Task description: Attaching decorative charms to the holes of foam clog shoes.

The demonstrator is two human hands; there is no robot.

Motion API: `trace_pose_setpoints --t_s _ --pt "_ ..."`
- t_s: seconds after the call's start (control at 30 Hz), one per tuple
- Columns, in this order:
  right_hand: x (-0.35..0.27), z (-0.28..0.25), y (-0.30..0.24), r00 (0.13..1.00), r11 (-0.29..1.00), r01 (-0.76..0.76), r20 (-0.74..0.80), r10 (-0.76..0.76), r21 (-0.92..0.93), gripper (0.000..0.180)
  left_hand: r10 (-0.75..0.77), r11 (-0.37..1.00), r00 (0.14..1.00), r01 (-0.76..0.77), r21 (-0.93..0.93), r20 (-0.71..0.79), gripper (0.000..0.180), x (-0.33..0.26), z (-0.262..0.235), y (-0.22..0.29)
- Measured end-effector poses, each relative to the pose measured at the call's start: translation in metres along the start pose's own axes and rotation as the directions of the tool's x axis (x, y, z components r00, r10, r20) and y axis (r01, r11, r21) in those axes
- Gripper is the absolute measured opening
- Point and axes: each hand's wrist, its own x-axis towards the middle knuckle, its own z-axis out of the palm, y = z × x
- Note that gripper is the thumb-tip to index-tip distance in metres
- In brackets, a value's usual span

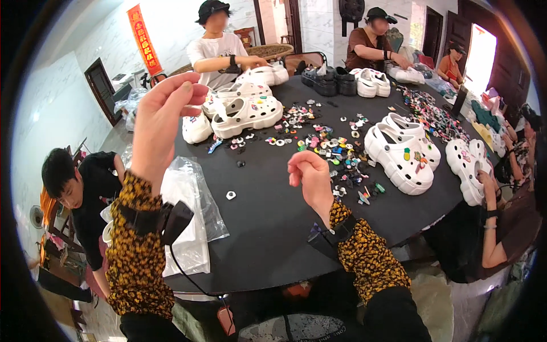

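Observation:
My left hand [165, 111] is raised over the left side of the black table [268, 228], its thumb drawn against bent fingers. Low over the table's middle, my right hand [312, 179] has its fingers curled inward. Anything within either closed hand is hidden or too small to make out. Below my left hand lies a clear plastic bag [191, 222] with something white in it. A small white shoe charm [231, 195] rests between my hands. Beyond my right hand spread many loose colourful shoe charms [336, 149]. To the right stands a pair of white clogs [399, 157] decorated with charms.
More white clogs [248, 114] stand at the table's far left, and black clogs [325, 81] at the back. A long charm heap [433, 114] lies far right. Several people sit around; one person's hand [487, 185] touches a white clog [467, 168] at the right edge.

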Motion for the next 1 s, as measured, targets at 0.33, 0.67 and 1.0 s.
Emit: trace_pose_setpoints --t_s 0.33,0.67,1.0 --pt "-0.009 -0.011 0.023 0.976 0.977 -0.212 -0.048 0.211 -0.027 0.024 0.04 0.765 0.993 0.04 0.643 -0.109 0.022 0.068 -0.017 -0.197" --pt "-0.014 -0.008 0.02 0.944 0.94 -0.321 0.034 0.327 -0.117 0.024 -0.128 0.404 0.986 0.152 0.902 -0.108 0.043 0.086 0.002 -0.289" --pt "-0.016 -0.013 0.021 0.91 0.905 -0.414 -0.011 0.415 -0.095 0.023 -0.286 0.248 0.953 0.175 0.953 -0.101 0.067 0.151 0.01 -0.309"
